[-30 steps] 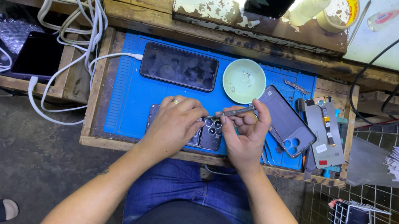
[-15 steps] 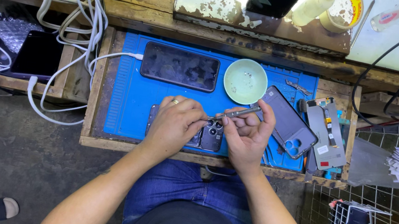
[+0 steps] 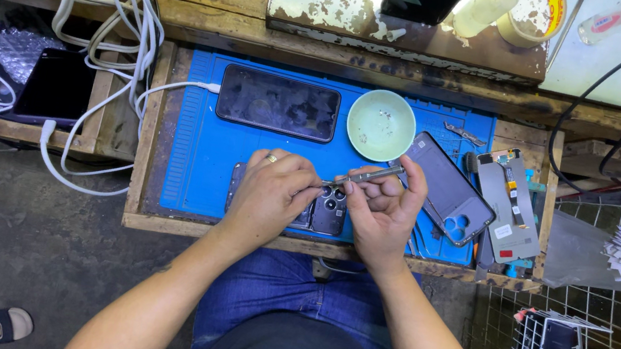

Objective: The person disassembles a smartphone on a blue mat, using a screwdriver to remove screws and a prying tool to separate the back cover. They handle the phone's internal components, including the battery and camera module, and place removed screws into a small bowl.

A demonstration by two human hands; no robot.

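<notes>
The right hand [image 3: 381, 211] pinched a slim metal tool [image 3: 364, 176], tip pointed at the camera end of a phone [image 3: 326, 208] lying back-up beneath it. Just beside, the left hand [image 3: 272, 193], wearing a ring, curled over that phone and pressed it onto the blue mat [image 3: 198, 148]. Beyond the fingers sat a pale green bowl [image 3: 381, 124] and a dark phone [image 3: 278, 102] plugged into a white cable [image 3: 166, 89].

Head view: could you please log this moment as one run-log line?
left hand: steadies dark phone | right hand: holds slim tool, tip at phone | surface: blue mat
</notes>
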